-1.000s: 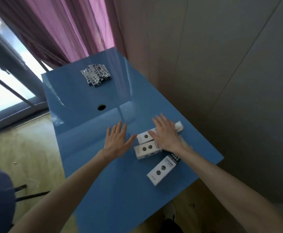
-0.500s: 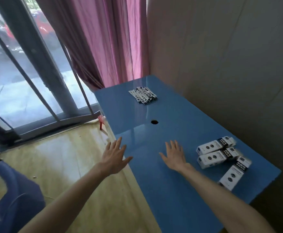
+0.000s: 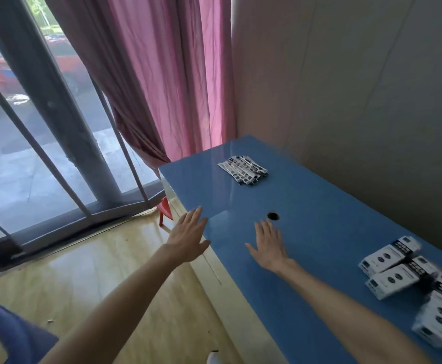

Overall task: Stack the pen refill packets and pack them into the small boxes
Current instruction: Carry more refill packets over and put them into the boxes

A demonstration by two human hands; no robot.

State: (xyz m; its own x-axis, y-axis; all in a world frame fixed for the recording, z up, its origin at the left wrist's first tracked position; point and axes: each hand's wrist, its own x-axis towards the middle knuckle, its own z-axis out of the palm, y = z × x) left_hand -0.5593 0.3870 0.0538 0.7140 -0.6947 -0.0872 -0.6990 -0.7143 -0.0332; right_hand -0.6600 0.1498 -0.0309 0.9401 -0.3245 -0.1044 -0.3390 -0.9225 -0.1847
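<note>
A pile of pen refill packets (image 3: 243, 169) lies at the far end of the blue table (image 3: 319, 206). Three small white boxes (image 3: 409, 282) with black ends lie at the near right, blurred. My left hand (image 3: 188, 236) is open, palm down, over the table's left edge. My right hand (image 3: 268, 245) is open, fingers spread, above the table just short of a round hole (image 3: 273, 216). Both hands hold nothing and are well apart from the packets and the boxes.
A beige wall runs along the table's right side. A pink curtain (image 3: 167, 82) and a glass door (image 3: 30, 127) stand beyond the far end. Wooden floor lies to the left, with a red stool leg (image 3: 165, 210) and a blue seat (image 3: 15, 334).
The view has swung left and up. My right hand left the boxes and both hands moved toward the packets at the far end. The boxes now sit at the right edge.
</note>
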